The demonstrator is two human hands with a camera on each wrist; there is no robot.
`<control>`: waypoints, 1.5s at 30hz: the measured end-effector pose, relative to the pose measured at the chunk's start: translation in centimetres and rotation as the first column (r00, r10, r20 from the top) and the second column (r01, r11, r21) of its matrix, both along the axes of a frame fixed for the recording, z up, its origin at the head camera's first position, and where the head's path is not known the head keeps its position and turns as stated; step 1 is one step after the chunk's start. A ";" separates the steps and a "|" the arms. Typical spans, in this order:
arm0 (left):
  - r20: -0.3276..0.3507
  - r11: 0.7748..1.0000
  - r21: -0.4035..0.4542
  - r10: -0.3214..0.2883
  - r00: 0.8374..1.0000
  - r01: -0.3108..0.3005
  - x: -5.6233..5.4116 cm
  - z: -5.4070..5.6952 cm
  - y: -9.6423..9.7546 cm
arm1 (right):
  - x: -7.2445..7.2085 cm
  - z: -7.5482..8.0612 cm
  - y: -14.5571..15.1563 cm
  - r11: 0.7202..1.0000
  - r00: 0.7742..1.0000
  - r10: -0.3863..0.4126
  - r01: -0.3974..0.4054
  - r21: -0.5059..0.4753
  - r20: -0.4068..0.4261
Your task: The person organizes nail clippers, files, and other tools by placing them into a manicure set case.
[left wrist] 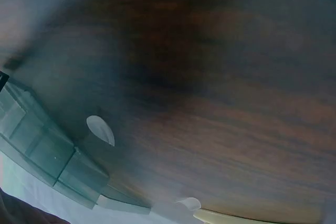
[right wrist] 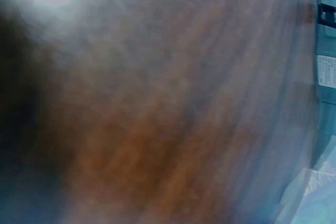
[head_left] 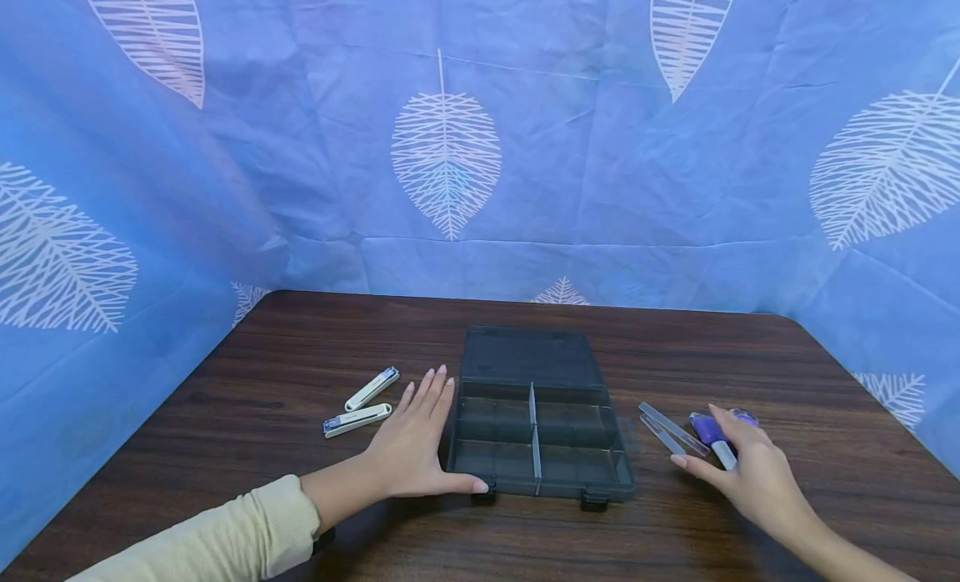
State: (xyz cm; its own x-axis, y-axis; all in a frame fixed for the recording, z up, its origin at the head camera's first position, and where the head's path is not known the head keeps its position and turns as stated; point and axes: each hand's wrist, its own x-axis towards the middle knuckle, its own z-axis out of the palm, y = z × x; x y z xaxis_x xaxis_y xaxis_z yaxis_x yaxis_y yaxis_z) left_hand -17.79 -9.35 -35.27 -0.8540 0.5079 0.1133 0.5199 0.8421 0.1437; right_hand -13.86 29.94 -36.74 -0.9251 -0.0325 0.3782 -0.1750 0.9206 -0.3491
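A dark translucent compartment box (head_left: 495,461) lies with its lid (head_left: 528,357) folded back, and upright dividers stand inside it. My left hand (head_left: 412,449) rests against the box's left side, fingers straight and thumb spread along the front edge by a latch. Over at the right, my right hand (head_left: 757,474) is spread above two purple bottles that look like nail polish, one bottle (head_left: 707,429) with a white cap and another bottle (head_left: 745,416) partly hidden by the fingers. The thumb is near two clear plastic strips (head_left: 675,429). Whether the fingers touch the bottles is unclear.
Two white nail clippers, one behind (head_left: 372,388) and one in front (head_left: 357,420), lie left of the box. The dark wood table (head_left: 247,415) ends at a blue curtain (head_left: 330,157) with white leaf prints. Both wrist views are mostly blurred tabletop.
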 end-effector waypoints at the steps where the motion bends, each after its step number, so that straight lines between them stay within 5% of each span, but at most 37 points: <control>1: 0.005 1.000 0.001 0.000 1.000 0.000 0.0 -0.1 0.0 | 0.0 -0.1 0.0 1.000 1.000 -0.012 0.012 0.005 -0.002; 12: 0.055 1.000 0.002 -0.008 0.998 0.007 -0.1 -0.5 0.3 | 0.0 -0.7 1.0 0.996 0.993 -0.087 0.086 -0.015 -0.081; 22: 0.103 1.000 0.003 0.003 0.995 -0.003 -0.2 -0.6 0.5 | -0.3 -0.5 2.1 0.993 0.992 -0.117 0.116 0.023 0.052; 37: 0.140 1.000 -0.016 0.024 0.990 -0.022 -0.4 -0.5 0.5 | -0.7 0.1 2.7 0.991 0.959 -0.134 0.131 0.026 0.251; 45: 0.142 0.999 -0.019 0.031 0.989 -0.028 -0.4 -0.5 0.6 | -0.8 0.3 2.8 0.990 0.971 -0.144 0.141 0.031 0.191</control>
